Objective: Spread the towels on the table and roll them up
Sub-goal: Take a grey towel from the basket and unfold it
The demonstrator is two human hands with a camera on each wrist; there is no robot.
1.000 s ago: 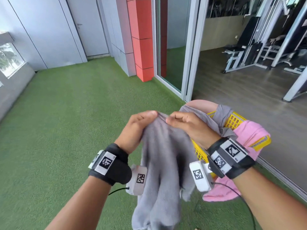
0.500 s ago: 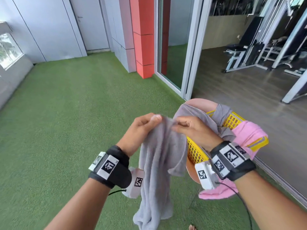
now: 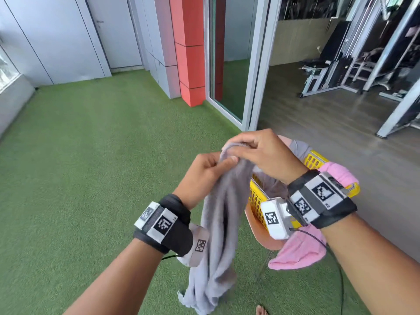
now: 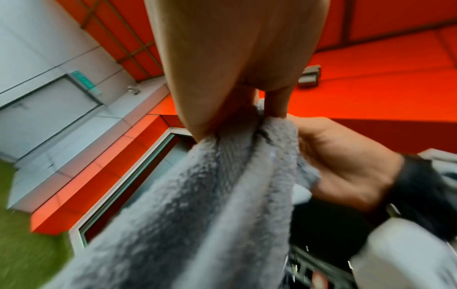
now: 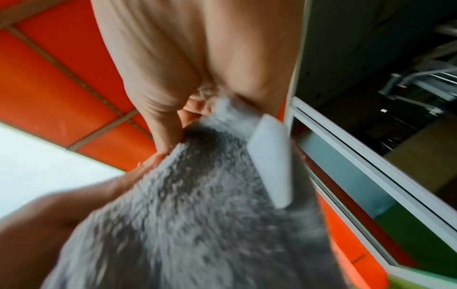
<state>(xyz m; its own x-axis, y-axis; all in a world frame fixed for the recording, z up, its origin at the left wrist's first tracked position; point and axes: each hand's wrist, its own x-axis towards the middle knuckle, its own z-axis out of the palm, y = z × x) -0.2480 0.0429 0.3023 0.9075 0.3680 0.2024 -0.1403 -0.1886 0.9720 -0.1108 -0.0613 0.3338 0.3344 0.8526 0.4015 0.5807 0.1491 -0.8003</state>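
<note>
Since a second ago the hands have drawn together and risen, gathering the grey terry towel (image 3: 223,214) higher. The left hand (image 3: 202,176) pinches its top edge; beside it the right hand (image 3: 263,153) clamps the same bunched edge. Rightward, a yellow slotted plastic basket (image 3: 256,201) holds a pink towel (image 3: 300,253). No table shows; spreading and rolling remain.

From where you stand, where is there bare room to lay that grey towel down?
No table shows. Bare green turf lies left of both hands, bordered by grey wall and red pillar. Right is crowded: a yellow basket with a pink towel.
</note>
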